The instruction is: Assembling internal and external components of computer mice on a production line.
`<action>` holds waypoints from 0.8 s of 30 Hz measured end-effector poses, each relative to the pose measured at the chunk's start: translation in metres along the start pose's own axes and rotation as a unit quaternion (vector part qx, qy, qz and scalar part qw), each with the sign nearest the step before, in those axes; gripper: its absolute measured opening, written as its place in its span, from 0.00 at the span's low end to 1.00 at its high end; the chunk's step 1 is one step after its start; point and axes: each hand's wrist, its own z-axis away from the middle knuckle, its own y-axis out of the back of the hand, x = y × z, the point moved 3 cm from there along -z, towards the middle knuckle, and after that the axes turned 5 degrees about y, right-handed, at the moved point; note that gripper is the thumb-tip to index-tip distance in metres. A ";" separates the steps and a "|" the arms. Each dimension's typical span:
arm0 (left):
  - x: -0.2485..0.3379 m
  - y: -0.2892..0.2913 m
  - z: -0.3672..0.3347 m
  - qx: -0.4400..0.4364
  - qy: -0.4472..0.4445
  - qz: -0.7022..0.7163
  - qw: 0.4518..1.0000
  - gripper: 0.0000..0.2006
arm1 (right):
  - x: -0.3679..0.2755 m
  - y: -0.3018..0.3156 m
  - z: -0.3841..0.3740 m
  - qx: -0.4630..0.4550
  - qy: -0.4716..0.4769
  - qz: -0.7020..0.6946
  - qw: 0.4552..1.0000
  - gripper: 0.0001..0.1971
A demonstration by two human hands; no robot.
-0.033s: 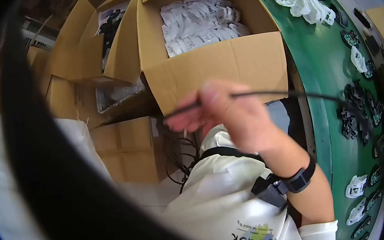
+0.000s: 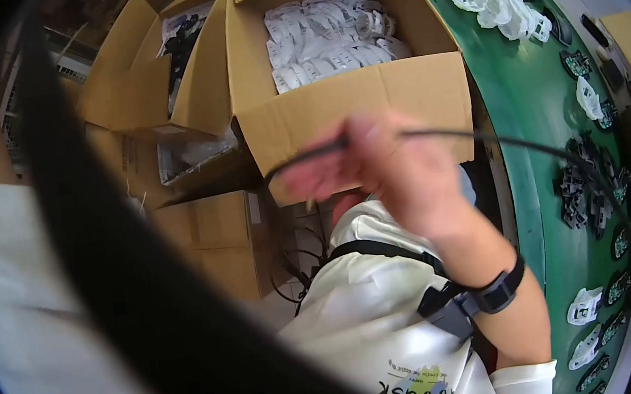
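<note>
My right hand (image 2: 400, 170), blurred by motion, is raised in front of the front flap of a cardboard box. A thin black cable (image 2: 466, 132) passes through its grip between thumb and fingers. One part of the cable bends down to the left of the hand; the other arcs right and down past the green table. A black strap with a small device (image 2: 466, 311) is on my right wrist. At the left edge my left arm shows as a white sleeve (image 2: 9, 293) and some bare forearm reaching up. My left hand is not in the picture.
An open cardboard box (image 2: 353, 120) holds many white plastic shells (image 2: 326, 36). Another open box (image 2: 134, 93) with black parts stands left of it, a closed one (image 2: 206, 243) below. The green table (image 2: 511, 107) bears circuit boards and black parts (image 2: 581, 186). A blurred black band (image 2: 146, 299) crosses the left side.
My right hand has moved slightly up and right with the cable, whose right part now arcs further down. The black band at left has shifted right, and more of my left arm shows.
</note>
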 end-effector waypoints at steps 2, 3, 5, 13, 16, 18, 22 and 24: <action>0.003 0.006 -0.005 -0.004 -0.006 0.002 1.000 0.21 | -0.027 0.017 -0.003 0.052 0.058 -0.007 0.997 0.26; 0.004 0.009 -0.008 -0.006 -0.008 0.002 1.000 0.21 | -0.044 0.030 0.000 0.074 0.074 0.021 0.994 0.26; 0.008 0.014 -0.014 -0.008 -0.017 0.006 1.000 0.21 | -0.066 0.037 0.014 0.079 0.123 -0.025 0.989 0.26; 0.036 0.057 -0.048 0.002 -0.082 0.010 0.997 0.20 | -0.153 0.032 0.049 0.091 0.302 0.146 0.938 0.22; 0.066 0.025 -0.065 0.038 -0.195 -0.032 0.980 0.19 | -0.158 0.035 0.078 0.308 0.174 0.271 0.895 0.23; 0.074 -0.031 -0.094 0.040 -0.270 0.084 0.958 0.27 | -0.163 0.063 0.115 0.324 0.084 0.437 0.835 0.19; 0.070 -0.139 -0.109 0.081 -0.356 -0.078 0.928 0.39 | -0.130 0.081 0.200 0.271 -0.098 0.481 0.828 0.06; 0.056 -0.205 -0.131 0.217 -0.308 -0.194 0.906 0.27 | -0.104 0.071 0.217 0.179 -0.156 0.512 0.825 0.11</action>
